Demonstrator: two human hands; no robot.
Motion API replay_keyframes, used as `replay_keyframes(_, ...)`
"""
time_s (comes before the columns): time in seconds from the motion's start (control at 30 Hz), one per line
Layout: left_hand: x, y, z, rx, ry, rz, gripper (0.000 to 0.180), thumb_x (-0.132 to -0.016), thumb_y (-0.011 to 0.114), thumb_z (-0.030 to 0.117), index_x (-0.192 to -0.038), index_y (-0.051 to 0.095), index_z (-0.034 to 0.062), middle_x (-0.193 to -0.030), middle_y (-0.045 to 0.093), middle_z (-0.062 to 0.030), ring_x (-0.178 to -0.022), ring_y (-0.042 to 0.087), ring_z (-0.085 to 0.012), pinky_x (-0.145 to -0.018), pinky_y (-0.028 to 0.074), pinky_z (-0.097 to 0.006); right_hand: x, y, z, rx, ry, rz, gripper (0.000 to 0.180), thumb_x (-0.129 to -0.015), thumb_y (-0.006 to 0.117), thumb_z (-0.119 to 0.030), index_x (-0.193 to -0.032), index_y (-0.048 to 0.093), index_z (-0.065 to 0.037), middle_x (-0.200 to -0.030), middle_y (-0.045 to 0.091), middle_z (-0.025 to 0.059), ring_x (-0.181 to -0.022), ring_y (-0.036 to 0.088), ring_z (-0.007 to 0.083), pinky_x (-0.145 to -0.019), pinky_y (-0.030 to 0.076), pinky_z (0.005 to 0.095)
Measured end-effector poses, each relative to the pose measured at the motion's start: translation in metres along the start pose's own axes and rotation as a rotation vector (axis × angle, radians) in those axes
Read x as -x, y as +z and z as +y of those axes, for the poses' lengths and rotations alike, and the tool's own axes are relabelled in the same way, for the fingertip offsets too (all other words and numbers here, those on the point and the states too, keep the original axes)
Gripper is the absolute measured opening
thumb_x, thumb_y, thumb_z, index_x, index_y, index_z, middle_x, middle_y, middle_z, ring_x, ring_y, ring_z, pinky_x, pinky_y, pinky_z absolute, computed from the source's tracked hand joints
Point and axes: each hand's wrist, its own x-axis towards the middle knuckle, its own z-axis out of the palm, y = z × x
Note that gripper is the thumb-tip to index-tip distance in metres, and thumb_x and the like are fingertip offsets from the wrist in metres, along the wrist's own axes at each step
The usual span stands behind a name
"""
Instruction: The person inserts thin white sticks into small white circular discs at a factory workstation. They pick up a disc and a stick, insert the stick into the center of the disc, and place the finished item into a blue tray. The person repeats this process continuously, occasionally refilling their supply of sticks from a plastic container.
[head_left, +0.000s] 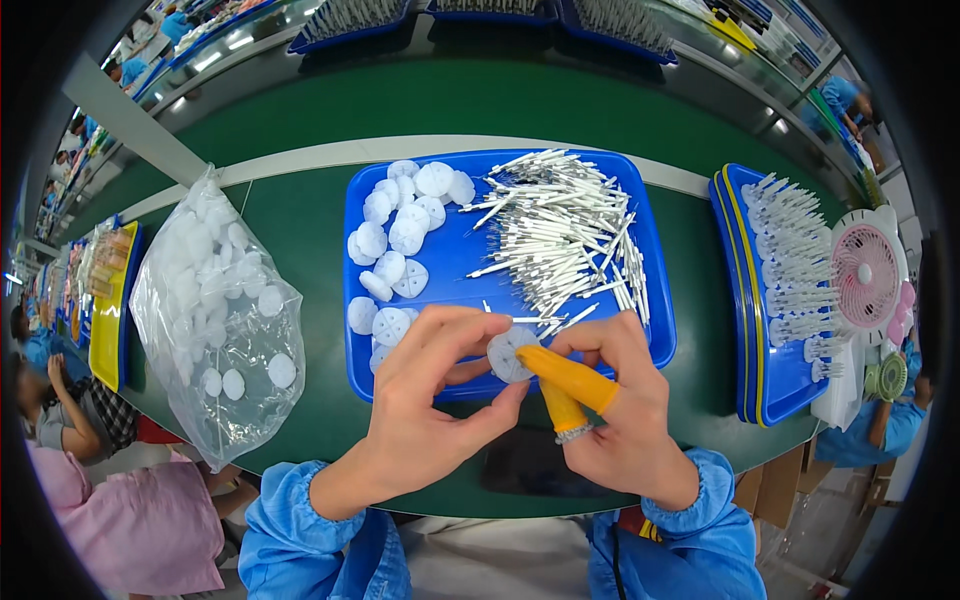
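Note:
Above the near edge of the blue tray (660, 352), I hold one round, translucent white plastic disc (508, 352) between both hands. My left hand (425, 400) pinches its rim between thumb and forefinger. On my right hand (615, 410), two fingers wear yellow finger cots, and one covered fingertip presses on the disc's right side. Anything behind the disc is hidden by the fingers. Similar loose discs (408, 228) lie along the tray's left side. A heap of thin white sticks (560, 235) with fine tips fills much of its right side.
A clear plastic bag (235, 330) of discs lies left on the green table (320, 215). Stacked trays (785, 395) at right carry rows of stick pieces (795, 260), beside a pink-and-white fan (865, 270). More filled trays (350, 30) stand at the back. A yellow tray (108, 335) and co-workers are farther left.

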Motion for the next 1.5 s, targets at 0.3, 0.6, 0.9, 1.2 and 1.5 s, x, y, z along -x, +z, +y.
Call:
replay_keyframes(0.3,-0.001,0.0,0.001,-0.021,0.013,-0.02,0.053,-0.081,0.084,-0.005,-0.131,0.069,0.002,-0.123,0.064,-0.0112,-0.109,0.073,-0.0222,-0.091,0.067,-0.037,0.002,0.0,-0.002,-0.008,0.068,0.03,0.05,-0.067,0.07,0.011,-0.112,0.08,-0.007,-0.107,0.067,0.0062,-0.08,0.05,0.0212,-0.071,0.039,0.033)
replay_keyframes(0.6,0.0,0.0,0.001,-0.039,0.042,-0.073,0.053,-0.082,0.082,-0.008,-0.132,0.066,-0.0007,-0.125,0.061,-0.0124,-0.113,0.072,-0.0243,-0.095,0.066,-0.037,0.001,-0.001,0.008,0.047,-0.003,0.025,0.053,-0.057,0.069,0.009,-0.108,0.079,0.004,-0.11,0.064,0.0114,-0.084,0.051,0.0285,-0.064,0.045,0.035)
replay_keyframes(0.9,0.0,-0.003,0.002,-0.082,0.032,-0.137,0.055,-0.083,0.078,-0.015,-0.134,0.061,-0.004,-0.131,0.056,-0.0128,-0.12,0.07,-0.0244,-0.1,0.064,-0.036,0.001,-0.007,0.008,0.069,-0.031,0.021,0.05,-0.054,0.067,0.009,-0.103,0.079,0.007,-0.11,0.066,0.0127,-0.085,0.051,0.0284,-0.064,0.045,0.0348)
replay_keyframes(1.2,-0.001,-0.003,0.002,-0.111,0.035,-0.126,0.055,-0.082,0.08,-0.013,-0.133,0.061,-0.0035,-0.13,0.057,-0.0133,-0.118,0.071,-0.0238,-0.099,0.065,-0.036,0.002,-0.006,0.006,0.073,-0.004,-0.023,0.043,-0.051,0.067,0.007,-0.093,0.078,0.009,-0.115,0.066,0.0176,-0.088,0.053,0.0309,-0.066,0.046,0.0365)
replay_keyframes(1.5,-0.002,0.0,0.005,-0.177,0.102,-0.149,0.059,-0.08,0.085,-0.008,-0.134,0.063,-0.0016,-0.125,0.062,-0.0137,-0.112,0.071,-0.022,-0.091,0.067,-0.034,0.003,-0.007,0.005,0.087,0.033,-0.053,0.043,-0.053,0.067,0.008,-0.094,0.077,0.008,-0.117,0.064,0.0175,-0.091,0.052,0.0321,-0.074,0.046,0.0396)
